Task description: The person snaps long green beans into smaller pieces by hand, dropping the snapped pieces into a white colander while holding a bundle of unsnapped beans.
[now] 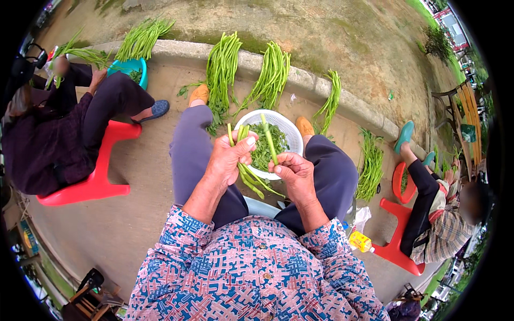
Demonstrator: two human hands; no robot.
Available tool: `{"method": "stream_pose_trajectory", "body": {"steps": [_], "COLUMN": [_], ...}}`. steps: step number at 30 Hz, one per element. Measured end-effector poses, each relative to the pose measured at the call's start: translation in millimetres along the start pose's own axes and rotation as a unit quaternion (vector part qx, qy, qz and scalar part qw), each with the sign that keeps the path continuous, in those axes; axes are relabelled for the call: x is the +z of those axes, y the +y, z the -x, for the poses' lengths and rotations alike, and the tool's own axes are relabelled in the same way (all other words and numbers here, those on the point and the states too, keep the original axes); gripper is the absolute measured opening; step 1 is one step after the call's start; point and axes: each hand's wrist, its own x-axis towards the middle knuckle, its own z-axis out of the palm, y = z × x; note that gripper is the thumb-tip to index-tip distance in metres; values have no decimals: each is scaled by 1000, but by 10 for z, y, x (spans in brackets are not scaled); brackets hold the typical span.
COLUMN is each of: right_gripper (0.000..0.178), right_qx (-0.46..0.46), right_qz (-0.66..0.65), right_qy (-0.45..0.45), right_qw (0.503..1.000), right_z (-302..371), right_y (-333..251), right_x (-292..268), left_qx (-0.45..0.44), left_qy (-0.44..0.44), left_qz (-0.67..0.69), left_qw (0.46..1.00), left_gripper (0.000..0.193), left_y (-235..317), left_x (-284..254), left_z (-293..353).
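Head view: left hand (227,158) closed around a bunch of thin green stems (252,180), right hand (293,170) pinching one thicker pale-green stem (269,138), both at the near side of the round white plastic basket (292,135). Basket holds loose green leaves (278,142); beyond it, two long green stem bundles (223,67) rest against the grey stone curb (302,80).

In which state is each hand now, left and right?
Left hand: closed, holding several green stalks.
Right hand: closed, pinching one thicker green stem.
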Motion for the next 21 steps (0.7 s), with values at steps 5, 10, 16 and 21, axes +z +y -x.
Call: {"method": "stream_pose_trajectory", "body": {"steps": [5, 10, 16, 21], "right_gripper": [19, 18, 18, 22], "right_qx": [-12, -20, -11, -62], "right_qz": [3, -2, 49, 53], "right_qy": [-49, -65, -83, -23], "right_qw": [999, 998, 995, 996], "right_z": [314, 507, 609, 609], "right_y": [-87, -185, -183, -383], "right_x": [91, 134, 148, 256], "left_qx": [63, 80, 77, 120], "left_qy": [-53, -83, -79, -45], "left_qz": [-19, -73, -106, -200], "left_qw": [996, 991, 988, 971], "left_gripper": [15, 11, 9, 7], "left_y": [37, 50, -4, -62], "left_x": [170, 331, 409, 433], "left_z": [373, 608, 748, 821]}}
